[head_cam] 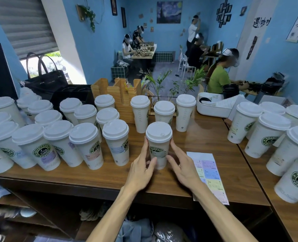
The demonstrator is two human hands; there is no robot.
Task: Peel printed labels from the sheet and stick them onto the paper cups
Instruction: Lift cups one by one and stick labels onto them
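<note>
A white lidded paper cup [158, 138] with a green round logo stands upright near the front of the wooden counter [206, 140]. A pale green label [159, 154] sits on its front, below the logo. My left hand [141, 170] lies against the cup's left side with straight fingers, thumb on the label area. My right hand [182, 165] touches the cup's right side the same way. The label sheet [209, 173], with pastel printed labels, lies flat on the counter just right of my right hand.
Several labelled cups [87, 145] crowd the counter's left side. More cups [267, 135] stand at the right, three [164, 110] behind. A wooden holder [120, 91], small plants and a white tray [213, 109] line the back edge. People work at tables beyond.
</note>
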